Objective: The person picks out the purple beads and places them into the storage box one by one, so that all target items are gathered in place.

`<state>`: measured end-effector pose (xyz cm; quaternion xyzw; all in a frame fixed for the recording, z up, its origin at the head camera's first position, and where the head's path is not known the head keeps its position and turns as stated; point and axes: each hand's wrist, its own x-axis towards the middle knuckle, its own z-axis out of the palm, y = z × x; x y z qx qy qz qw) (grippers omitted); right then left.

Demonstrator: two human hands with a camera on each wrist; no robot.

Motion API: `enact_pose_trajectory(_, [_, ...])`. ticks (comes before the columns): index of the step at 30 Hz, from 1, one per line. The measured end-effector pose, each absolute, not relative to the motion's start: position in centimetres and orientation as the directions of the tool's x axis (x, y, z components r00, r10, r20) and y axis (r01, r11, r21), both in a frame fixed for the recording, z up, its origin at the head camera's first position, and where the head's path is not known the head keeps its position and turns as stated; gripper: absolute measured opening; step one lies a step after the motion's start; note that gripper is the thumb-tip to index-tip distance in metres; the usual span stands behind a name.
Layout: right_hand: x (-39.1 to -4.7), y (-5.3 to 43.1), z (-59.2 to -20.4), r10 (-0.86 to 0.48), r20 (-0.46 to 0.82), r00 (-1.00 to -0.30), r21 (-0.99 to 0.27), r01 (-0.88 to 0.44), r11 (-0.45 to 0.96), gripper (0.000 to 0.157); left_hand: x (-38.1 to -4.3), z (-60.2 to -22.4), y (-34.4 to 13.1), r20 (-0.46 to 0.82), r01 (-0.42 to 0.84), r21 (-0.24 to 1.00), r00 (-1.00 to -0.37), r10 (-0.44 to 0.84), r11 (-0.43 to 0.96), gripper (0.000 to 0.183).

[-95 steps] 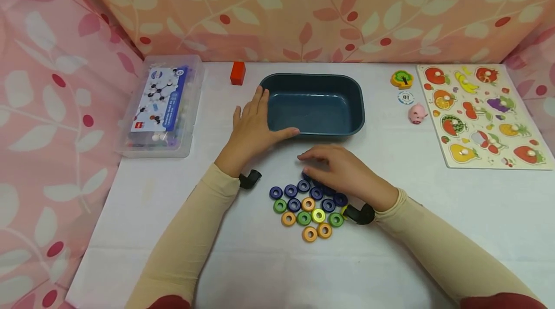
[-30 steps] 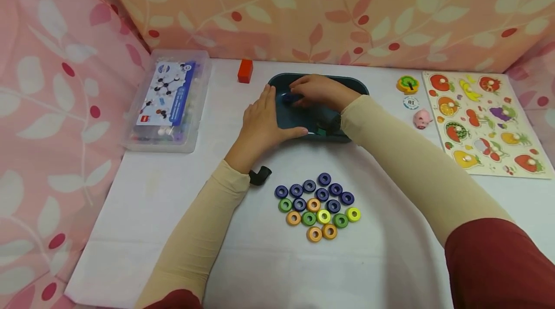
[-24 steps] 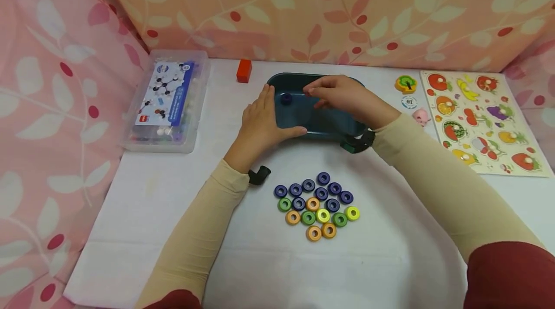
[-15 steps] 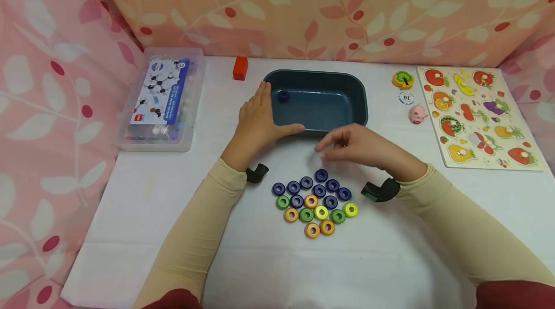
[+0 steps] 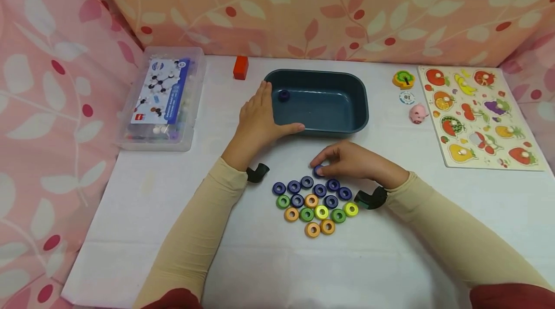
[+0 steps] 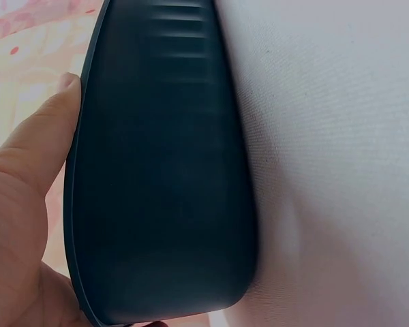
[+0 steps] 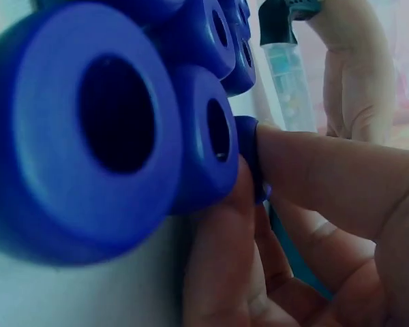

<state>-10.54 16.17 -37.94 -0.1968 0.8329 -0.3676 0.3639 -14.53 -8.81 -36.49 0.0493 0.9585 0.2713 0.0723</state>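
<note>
My left hand [image 5: 257, 121] rests on the left end of a dark teal tray [image 5: 321, 131]. Its fingers lie straight along the left rim and the thumb reaches along the near rim; the left wrist view has the thumb [image 6: 44, 136] against the tray wall [image 6: 163, 170]. One blue ring [image 5: 284, 96] lies inside at the far left corner. In front of the tray, my right hand [image 5: 355, 160] pinches another blue ring [image 5: 318, 171] between thumb and fingers, mostly covering it. Right below it are several blue rings [image 5: 320, 190], with green [image 5: 307, 214], orange [image 5: 312, 230] and yellow rings [image 5: 321, 212].
A clear plastic case [image 5: 160, 97] with a molecule label stands at the left. A red block [image 5: 240, 68] is behind the tray. To the right are a tree piece [image 5: 403, 79], a round chip [image 5: 406, 97], a pink pig [image 5: 418, 114] and a fruit puzzle board [image 5: 481, 116].
The right hand set a blue ring in the tray, let go, came back toward me and took hold of the farthest blue ring of the group. The left hand stayed on the tray.
</note>
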Motion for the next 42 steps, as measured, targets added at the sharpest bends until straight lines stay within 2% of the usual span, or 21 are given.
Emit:
enact_pose_trajectory(8, [-10.4,15.9,-37.3,-0.582,-0.476,-0.659,-0.743,-0.053,0.667,0.024,-14.5,-36.6,-8.7,-0.109,0.052,0.522,-0.986,0.127,0.851,0.132])
enact_pose_trajectory(11, [-10.5,15.7,-35.9,-0.571,-0.477,-0.668,-0.733,-0.057,0.678,0.025,-14.6,-36.7,-8.7,-0.107,0.055,0.52,-0.986,0.129,0.852,0.132])
enact_pose_trajectory(14, [-11.2,15.5,-33.6,-0.539,-0.46,-0.706,-0.725,-0.052,0.687,0.027,-14.7,-36.7,-8.8,-0.109,0.055,0.521,-0.985,0.131,0.852,0.133])
enact_pose_trajectory(18, [-14.3,15.0,-30.7,-0.45,-0.431,-0.782,-0.72,-0.002,0.694,0.031,-14.9,-36.8,-8.8,-0.111,0.057,0.529,-0.985,0.135,0.847,0.134])
enact_pose_trajectory(21, [-17.9,14.0,-29.8,-0.387,-0.447,-0.807,-0.711,0.058,0.701,0.036,-15.0,-36.8,-8.8,-0.118,0.048,0.528,-0.984,0.13,0.848,0.135])
enact_pose_trajectory(25, [-22.3,12.6,-31.1,-0.373,-0.513,-0.773,-0.717,0.147,0.682,0.044,-15.0,-36.7,-8.9,-0.128,0.042,0.52,-0.984,0.126,0.853,0.134])
enact_pose_trajectory(29, [-24.7,11.6,-33.1,-0.388,-0.576,-0.719,-0.728,0.235,0.644,0.051,-14.9,-36.7,-8.8,-0.128,0.053,0.524,-0.982,0.14,0.85,0.133])
enact_pose_trajectory(36, [-25.8,10.4,-34.9,-0.414,-0.586,-0.696,-0.707,0.19,0.681,0.06,-14.8,-36.8,-8.8,-0.122,0.059,0.524,-0.982,0.143,0.849,0.133])
enact_pose_trajectory(42, [-25.5,10.8,-34.6,-0.439,-0.594,-0.673,-0.737,0.238,0.633,0.059,-14.9,-36.8,-8.9,-0.12,0.058,0.525,-0.983,0.141,0.849,0.133])
